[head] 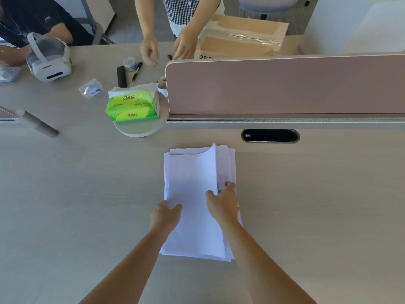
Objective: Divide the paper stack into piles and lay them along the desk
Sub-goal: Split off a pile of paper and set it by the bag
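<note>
Desk (306,205) bare either side, room for piles. Your left hand (165,216) pins paper stack (190,183) flat; right hand (223,202) pinches lifted top sheets to split off batch.

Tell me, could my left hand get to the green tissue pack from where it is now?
Probably yes. The left hand rests on the paper stack, and the desk between it and the green tissue pack looks bare; whether the arm stretches that far is uncertain.

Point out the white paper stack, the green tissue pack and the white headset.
white paper stack (190,183), head view, top sheet
green tissue pack (131,107), head view, top face
white headset (51,70), head view, front shell
</note>
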